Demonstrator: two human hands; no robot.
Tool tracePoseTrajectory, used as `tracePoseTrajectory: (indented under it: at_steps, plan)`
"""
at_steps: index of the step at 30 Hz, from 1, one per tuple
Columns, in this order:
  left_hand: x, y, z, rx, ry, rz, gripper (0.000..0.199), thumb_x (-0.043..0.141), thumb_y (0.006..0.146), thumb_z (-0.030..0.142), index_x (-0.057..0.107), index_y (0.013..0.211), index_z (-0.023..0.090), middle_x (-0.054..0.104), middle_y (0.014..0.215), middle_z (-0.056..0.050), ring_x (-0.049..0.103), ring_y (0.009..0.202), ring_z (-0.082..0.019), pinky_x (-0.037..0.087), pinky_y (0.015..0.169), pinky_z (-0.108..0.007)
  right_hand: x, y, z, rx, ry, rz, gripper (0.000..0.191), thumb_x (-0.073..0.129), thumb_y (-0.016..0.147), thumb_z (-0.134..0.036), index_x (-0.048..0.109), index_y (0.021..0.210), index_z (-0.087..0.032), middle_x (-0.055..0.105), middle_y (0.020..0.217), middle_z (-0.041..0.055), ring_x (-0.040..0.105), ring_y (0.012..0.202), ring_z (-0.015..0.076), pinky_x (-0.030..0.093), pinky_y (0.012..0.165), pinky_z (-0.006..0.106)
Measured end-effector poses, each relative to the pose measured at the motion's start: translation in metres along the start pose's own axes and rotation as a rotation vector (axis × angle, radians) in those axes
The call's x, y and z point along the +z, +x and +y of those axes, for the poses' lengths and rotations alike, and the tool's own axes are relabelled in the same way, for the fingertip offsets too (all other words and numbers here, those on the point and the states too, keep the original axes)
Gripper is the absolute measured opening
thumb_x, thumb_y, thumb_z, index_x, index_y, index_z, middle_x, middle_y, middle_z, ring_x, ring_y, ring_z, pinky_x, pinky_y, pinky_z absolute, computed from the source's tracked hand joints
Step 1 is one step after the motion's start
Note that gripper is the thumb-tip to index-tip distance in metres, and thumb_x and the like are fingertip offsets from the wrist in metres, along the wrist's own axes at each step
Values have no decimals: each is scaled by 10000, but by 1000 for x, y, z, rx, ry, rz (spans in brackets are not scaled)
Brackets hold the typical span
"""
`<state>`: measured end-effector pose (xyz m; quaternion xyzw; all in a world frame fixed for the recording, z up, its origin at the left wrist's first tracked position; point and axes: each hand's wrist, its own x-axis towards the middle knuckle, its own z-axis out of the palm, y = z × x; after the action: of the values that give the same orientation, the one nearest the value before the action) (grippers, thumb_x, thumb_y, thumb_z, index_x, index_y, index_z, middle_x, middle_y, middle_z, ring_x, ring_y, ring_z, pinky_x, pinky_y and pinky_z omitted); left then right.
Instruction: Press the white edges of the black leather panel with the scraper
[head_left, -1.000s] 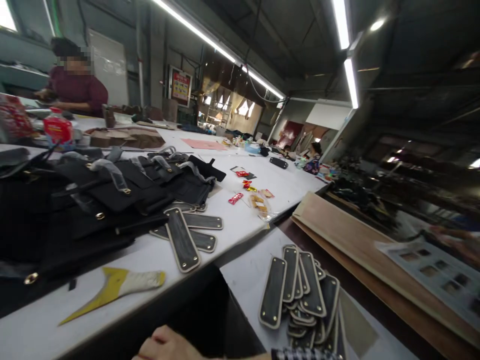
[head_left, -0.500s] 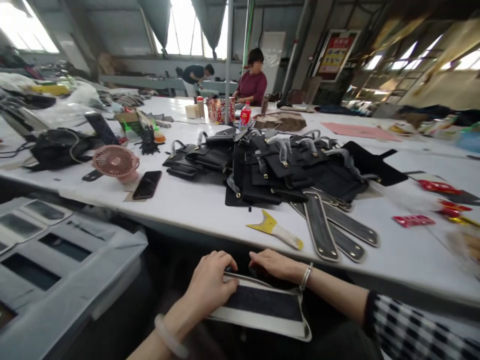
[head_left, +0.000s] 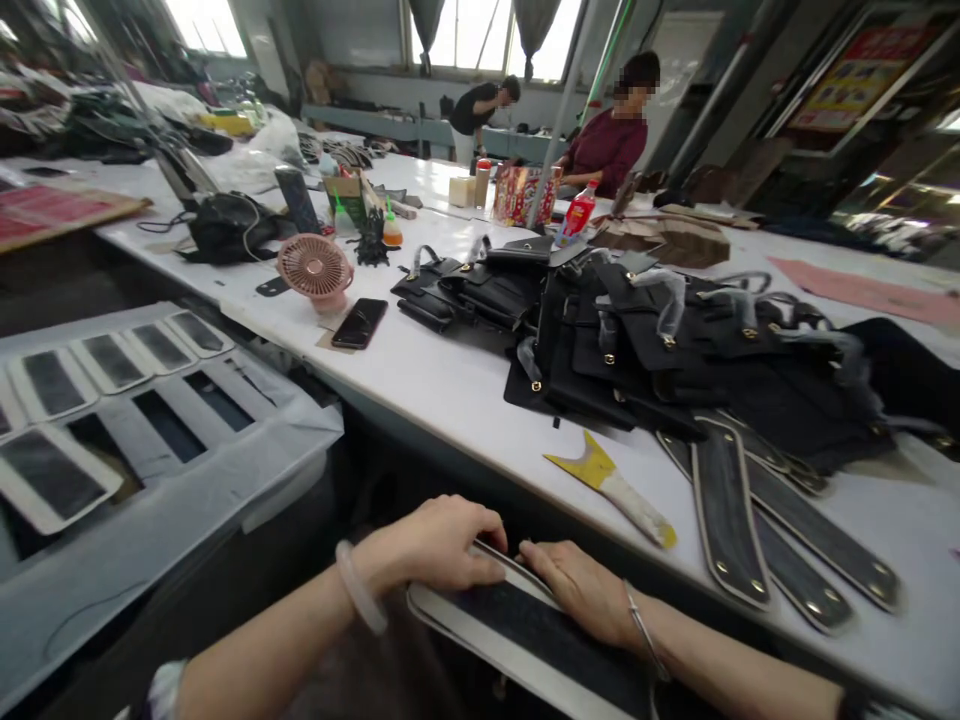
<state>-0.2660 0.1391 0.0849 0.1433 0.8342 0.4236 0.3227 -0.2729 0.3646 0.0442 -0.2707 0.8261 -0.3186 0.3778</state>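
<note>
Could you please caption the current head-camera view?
Left hand and right hand on a dark rectangular panel with pale border, beside a white table.

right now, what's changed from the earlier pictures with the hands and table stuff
The view has swung left. The left hand, out of sight at first, now grips a long black panel with pale edging; the right hand has come to its far edge. The black bags, yellow-and-white forked tool and round pink fan look unmoved.

Head view: both hands, left and right, grip a black panel with pale edges below the table edge. I see black bags heaped on the table, phone beside pink fan, yellow-white tool near dark strips.
</note>
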Motion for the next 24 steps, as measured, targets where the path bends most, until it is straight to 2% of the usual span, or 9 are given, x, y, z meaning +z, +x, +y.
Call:
tracePoseTrajectory:
  at_steps: [2,4,6,8,10,12,15,19,24]
  plan:
    - [-12,5,-25,-15,-202,-89,375,577,822,479,683,1085,235,709,1030,-26,630,973,-225,455,816,-300,0,0,-3,13,3,-2,655,91,993,-514,613,779,-181,641,775,59,571,719,206,435,742,323]
    - [-11,14,-56,-89,-385,-98,518,332,943,560,642,1164,209,679,1146,-39,612,1060,-196,466,860,-289,-2,0,-7,18,5,-11,697,71,995,-529,642,788,-186,654,788,48,586,739,203,444,754,309]
    - [4,28,-88,-218,-494,-66,544,317,965,565,640,1126,158,650,1181,-74,599,1080,-199,468,890,-327,-3,0,-12,5,14,-29,718,73,994,-548,674,823,-194,664,797,37,599,757,202,448,774,300]
    - [28,44,-115,-364,-557,-69,448,472,939,526,653,976,118,677,1015,-87,637,937,-211,495,850,-396,-3,-1,-16,-12,38,-39,727,80,993,-563,701,884,-200,671,806,31,610,777,204,450,796,294]
    - [51,60,-134,-460,-644,-84,375,518,938,476,640,940,122,668,926,-55,643,838,-186,520,795,-382,-4,-1,-18,-16,53,-35,723,96,989,-577,713,938,-204,679,825,32,616,795,209,452,812,295]
    - [67,70,-146,-518,-736,-87,313,542,940,425,630,950,125,656,900,-41,638,788,-166,534,751,-356,-4,0,-19,-6,47,-29,719,109,986,-586,720,962,-208,685,846,38,619,806,216,458,820,303]
    - [79,76,-158,-551,-868,-27,238,570,936,347,612,1029,132,645,946,-42,632,788,-156,544,717,-328,-4,3,-21,4,42,-46,705,126,982,-590,721,1038,-215,692,877,52,626,846,237,464,858,334]
    - [85,84,-166,-568,-992,107,250,579,933,287,570,1137,141,628,996,-49,627,782,-149,550,683,-307,-4,9,-23,-4,68,-89,667,135,982,-582,643,1244,-236,687,1084,70,602,1045,274,427,975,381]
    - [87,103,-170,-557,-1047,212,277,584,930,282,555,1170,144,618,1027,-57,624,797,-153,554,680,-309,-1,14,-22,5,56,-118,610,142,999,-539,472,1413,-236,556,1358,66,495,1248,245,330,1098,403]
